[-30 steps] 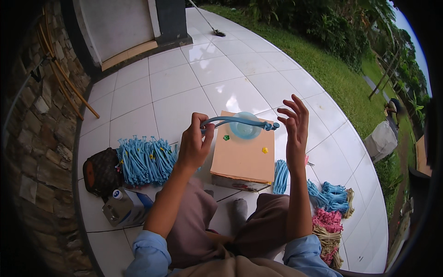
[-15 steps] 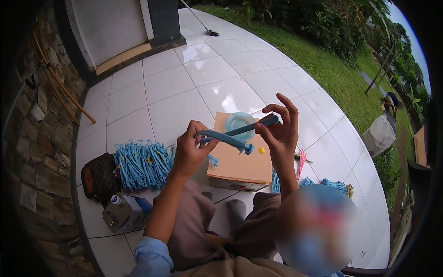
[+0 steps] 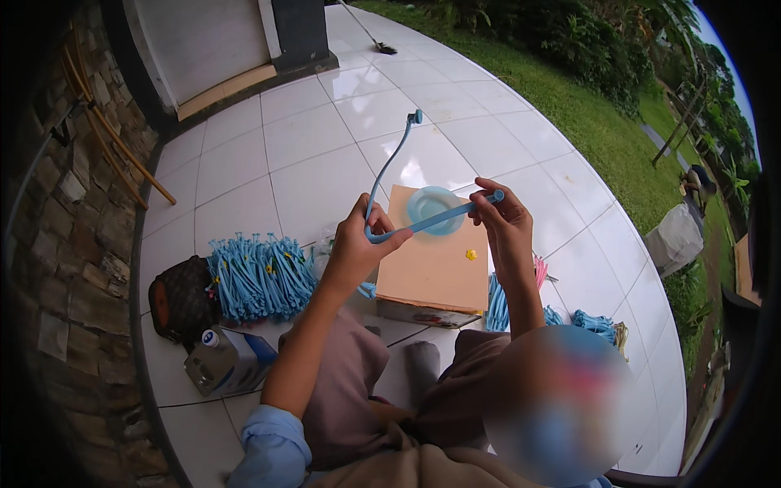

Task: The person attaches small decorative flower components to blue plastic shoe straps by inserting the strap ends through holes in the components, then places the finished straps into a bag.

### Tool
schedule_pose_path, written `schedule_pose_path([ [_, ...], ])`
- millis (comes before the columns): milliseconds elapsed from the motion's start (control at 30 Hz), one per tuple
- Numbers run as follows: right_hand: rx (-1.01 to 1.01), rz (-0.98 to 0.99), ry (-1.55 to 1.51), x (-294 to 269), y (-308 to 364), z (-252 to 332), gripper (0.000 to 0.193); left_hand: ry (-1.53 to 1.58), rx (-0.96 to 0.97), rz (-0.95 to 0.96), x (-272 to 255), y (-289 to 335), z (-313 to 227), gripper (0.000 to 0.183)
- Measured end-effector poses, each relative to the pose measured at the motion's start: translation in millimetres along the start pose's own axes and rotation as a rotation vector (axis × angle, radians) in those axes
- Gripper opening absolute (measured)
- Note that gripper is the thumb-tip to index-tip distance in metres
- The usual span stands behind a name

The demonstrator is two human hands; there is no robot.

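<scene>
Above a cardboard box [image 3: 415, 281], I hold a light blue rubber flip-flop strap [image 3: 435, 223] in both hands. My left hand [image 3: 351, 250] pinches it at its bend, and one arm of the strap curves up and away, its plugged end in the air. My right hand [image 3: 506, 236] has thumb and fingers closed near the other plugged end. The strap crosses in front of a round light blue dish [image 3: 443, 198] on the box. A small yellow flower-shaped piece [image 3: 470, 254] lies by the box's right side.
Left of the box lies a big heap of blue straps [image 3: 260, 276], some with yellow flowers. A brown bag [image 3: 181, 297] and a metal can [image 3: 224, 364] are beside it. More blue bundles [image 3: 594, 325] and pink straps [image 3: 540, 270] lie right. A broom [image 3: 382, 47] rests far off.
The strap has opened out: the arm that pointed right and toward me now swings upward from my left hand. My right hand's raised fingers have come down around the other end.
</scene>
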State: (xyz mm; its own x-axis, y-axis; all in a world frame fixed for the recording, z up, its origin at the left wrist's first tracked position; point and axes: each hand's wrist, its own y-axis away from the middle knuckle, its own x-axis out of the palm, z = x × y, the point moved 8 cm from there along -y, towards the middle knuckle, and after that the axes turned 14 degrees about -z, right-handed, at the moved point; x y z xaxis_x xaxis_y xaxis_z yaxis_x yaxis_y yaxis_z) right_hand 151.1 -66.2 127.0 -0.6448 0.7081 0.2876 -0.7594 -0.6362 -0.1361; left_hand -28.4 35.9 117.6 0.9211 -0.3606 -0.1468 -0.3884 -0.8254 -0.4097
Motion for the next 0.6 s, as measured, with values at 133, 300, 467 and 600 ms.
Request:
schedule_pose_path([
  [133, 0.000, 0.073, 0.123, -21, -23, -24, 0.041, -0.087, 0.051, 0.022, 4, 3, 8, 0.035],
  [300, 0.217, 0.187, 0.699, -87, -39, -145, 0.049, -0.220, -0.064, 0.036, 17, 6, 25, 0.030],
  [467, -0.149, 0.091, 1.083, -120, -39, -180, 0.040, -0.166, -0.094, 0.030, 30, 11, 36, 0.027],
  [600, -0.320, 0.162, 1.146, -102, -33, -174, 0.028, -0.210, -0.060, 0.025, 33, 11, 39, 0.028],
])
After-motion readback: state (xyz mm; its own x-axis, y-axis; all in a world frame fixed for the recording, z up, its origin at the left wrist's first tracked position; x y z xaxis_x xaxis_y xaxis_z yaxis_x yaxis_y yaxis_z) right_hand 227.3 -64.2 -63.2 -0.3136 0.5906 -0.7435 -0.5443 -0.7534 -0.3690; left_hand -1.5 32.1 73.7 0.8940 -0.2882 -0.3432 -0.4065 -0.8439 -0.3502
